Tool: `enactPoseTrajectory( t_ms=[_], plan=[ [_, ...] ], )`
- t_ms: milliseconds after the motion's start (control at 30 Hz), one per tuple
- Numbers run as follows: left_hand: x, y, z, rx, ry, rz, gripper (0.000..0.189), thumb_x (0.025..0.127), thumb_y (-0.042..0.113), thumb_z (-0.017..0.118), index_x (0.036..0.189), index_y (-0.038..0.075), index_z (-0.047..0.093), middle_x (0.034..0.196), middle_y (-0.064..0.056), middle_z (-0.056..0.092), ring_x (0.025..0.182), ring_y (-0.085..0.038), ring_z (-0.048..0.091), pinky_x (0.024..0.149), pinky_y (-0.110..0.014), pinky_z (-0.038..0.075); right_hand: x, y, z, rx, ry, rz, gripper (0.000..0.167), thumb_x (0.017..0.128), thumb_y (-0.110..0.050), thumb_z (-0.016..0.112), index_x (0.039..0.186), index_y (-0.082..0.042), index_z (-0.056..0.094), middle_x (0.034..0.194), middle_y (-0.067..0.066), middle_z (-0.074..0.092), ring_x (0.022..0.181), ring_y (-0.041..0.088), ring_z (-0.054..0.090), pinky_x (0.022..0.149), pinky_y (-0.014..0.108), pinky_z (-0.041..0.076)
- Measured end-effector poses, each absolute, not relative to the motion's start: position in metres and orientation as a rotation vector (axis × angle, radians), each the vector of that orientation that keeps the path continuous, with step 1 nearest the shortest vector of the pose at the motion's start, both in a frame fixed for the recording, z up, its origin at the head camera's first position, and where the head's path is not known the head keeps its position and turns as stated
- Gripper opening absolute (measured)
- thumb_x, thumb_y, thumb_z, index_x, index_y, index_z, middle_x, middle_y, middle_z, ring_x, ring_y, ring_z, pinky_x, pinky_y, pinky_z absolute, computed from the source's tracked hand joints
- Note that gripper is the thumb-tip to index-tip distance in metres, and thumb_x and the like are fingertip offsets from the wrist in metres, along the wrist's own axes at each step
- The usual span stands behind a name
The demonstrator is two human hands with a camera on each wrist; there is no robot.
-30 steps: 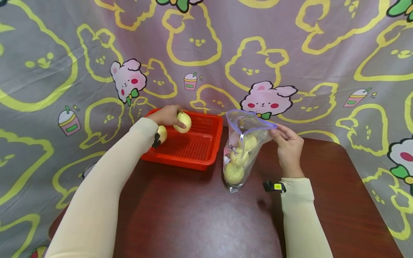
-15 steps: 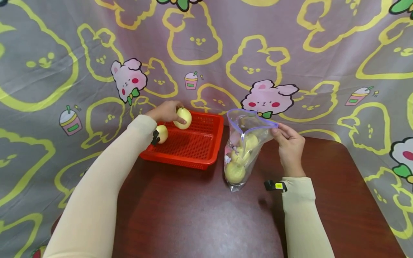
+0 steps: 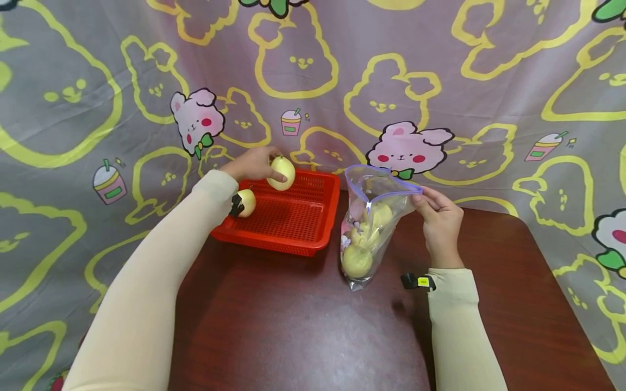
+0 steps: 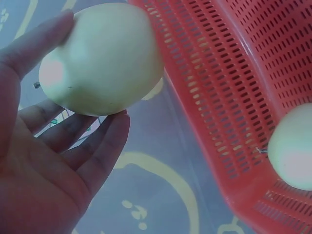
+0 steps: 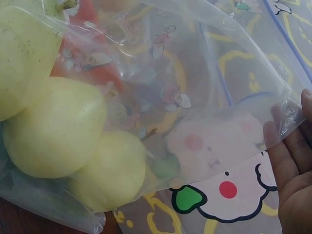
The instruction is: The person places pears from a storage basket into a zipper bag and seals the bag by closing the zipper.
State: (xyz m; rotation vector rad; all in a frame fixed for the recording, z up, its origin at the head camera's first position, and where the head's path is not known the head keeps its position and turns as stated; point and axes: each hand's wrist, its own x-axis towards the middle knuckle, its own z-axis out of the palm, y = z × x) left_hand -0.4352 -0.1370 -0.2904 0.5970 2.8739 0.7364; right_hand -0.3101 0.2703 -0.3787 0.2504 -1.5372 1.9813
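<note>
My left hand (image 3: 255,163) grips a pale yellow pear (image 3: 281,174) above the back of the red plastic basket (image 3: 320,233). In the left wrist view, thumb and fingers curl round this pear (image 4: 105,58), its stem pointing left. Another pear (image 3: 246,203) lies in the basket's left part, partly behind the wrist strap. My right hand (image 3: 442,220) pinches the purple-edged mouth of a clear zip bag (image 3: 395,213) at its right corner. The bag stands with its mouth spread, and several pears (image 5: 56,126) are stacked inside it. Printed cartoon figures cover part of its plastic.
The basket and bag stand side by side on a dark brown table (image 3: 298,326). A grey cloth (image 3: 313,119) with yellow outlines and pink cartoon animals hangs right behind them. A black strap with a camera (image 3: 418,281) sits on the right wrist.
My left hand has lifted the pear slightly higher, up toward the basket's back rim and a little to the right. The right hand and the bag have stayed nearly still.
</note>
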Motion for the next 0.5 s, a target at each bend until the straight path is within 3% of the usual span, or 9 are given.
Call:
enactPoseTrajectory(
  t_ms=[500],
  plan=[
    [-0.426,-0.117,-0.271,0.685,2.872,0.785,0.076,0.076,0.042,0.083,0.137,0.008,0.053,0.129,-0.008,0.056,0.111,-0.025,0.052,0.088,-0.042,0.045,-0.311,0.270,-0.379,0.272,-1.510,2.003,0.027,0.082,0.004,0.074,0.107,0.012,0.068,0.090,0.008,0.073,0.083,0.015,0.071,0.078,0.025,0.054]
  ],
)
